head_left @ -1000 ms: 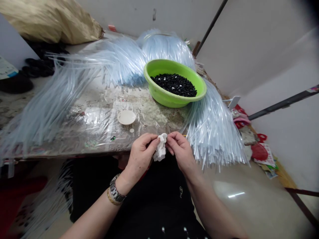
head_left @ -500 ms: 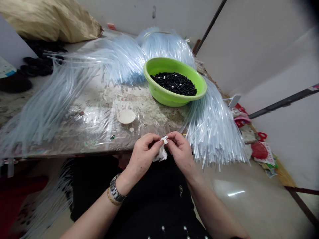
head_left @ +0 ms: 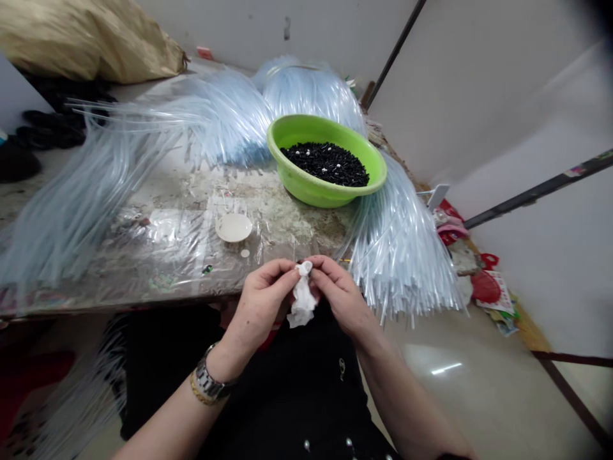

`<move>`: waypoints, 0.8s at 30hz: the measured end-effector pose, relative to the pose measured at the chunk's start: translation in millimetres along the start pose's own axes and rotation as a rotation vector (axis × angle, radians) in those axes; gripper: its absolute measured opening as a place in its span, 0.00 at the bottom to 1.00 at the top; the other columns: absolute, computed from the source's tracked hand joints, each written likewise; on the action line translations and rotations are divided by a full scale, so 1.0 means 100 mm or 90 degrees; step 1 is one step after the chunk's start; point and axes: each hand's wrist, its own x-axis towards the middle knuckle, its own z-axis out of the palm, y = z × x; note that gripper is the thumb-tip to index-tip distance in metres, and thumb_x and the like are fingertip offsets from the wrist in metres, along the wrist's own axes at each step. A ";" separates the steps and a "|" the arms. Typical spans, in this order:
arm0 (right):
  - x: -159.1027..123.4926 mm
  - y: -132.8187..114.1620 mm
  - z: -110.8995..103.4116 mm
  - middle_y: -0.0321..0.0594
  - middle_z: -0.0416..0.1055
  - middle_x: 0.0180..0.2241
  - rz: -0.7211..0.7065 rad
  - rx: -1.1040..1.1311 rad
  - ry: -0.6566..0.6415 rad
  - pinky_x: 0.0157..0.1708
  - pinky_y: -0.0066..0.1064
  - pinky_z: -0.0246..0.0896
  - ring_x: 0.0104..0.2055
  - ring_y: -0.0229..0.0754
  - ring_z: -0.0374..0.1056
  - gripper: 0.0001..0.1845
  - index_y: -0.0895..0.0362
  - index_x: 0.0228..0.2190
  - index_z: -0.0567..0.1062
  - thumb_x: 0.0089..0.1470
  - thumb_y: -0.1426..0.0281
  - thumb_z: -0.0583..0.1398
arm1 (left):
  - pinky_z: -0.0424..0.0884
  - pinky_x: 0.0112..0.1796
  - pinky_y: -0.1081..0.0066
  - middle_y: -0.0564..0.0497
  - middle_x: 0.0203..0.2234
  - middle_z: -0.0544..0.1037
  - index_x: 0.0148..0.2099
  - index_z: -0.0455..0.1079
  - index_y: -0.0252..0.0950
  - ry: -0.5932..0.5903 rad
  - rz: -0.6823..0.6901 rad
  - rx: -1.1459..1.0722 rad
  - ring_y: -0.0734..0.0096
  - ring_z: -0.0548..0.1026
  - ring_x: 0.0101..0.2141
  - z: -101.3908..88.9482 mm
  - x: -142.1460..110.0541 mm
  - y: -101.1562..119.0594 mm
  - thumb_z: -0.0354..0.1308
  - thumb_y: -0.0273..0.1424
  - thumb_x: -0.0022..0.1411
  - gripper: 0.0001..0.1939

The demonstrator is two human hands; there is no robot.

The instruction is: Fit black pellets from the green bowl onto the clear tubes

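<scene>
White tissue-like piece (head_left: 302, 305), crumpled, hangs just in front of the near edge of the table (head_left: 282, 223). In the head view, your left hand (head_left: 261, 299) and right hand (head_left: 341, 294) are close together — thumb and fingers of each pinched on its bunched upper end, the loose lower end dangling over your black clothing (head_left: 287, 396). Pinch lightly, since so thin a sheet would probably tear, and work it in small thumb movements. Past your hands lie a white dish (head_left: 234, 228) and a green basin (head_left: 304, 190) of small black pieces — both well out of the way.
</scene>
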 end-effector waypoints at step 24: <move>0.72 -0.58 -0.80 0.47 0.73 0.46 -0.177 -1.091 0.065 0.44 0.31 0.60 0.46 0.45 0.70 0.16 0.58 0.45 0.74 0.61 0.77 0.50 | 0.64 0.29 0.72 0.53 0.27 0.73 0.37 0.73 0.37 -0.025 0.119 0.372 0.72 0.69 0.26 -0.19 -0.05 -0.06 0.57 0.36 0.63 0.08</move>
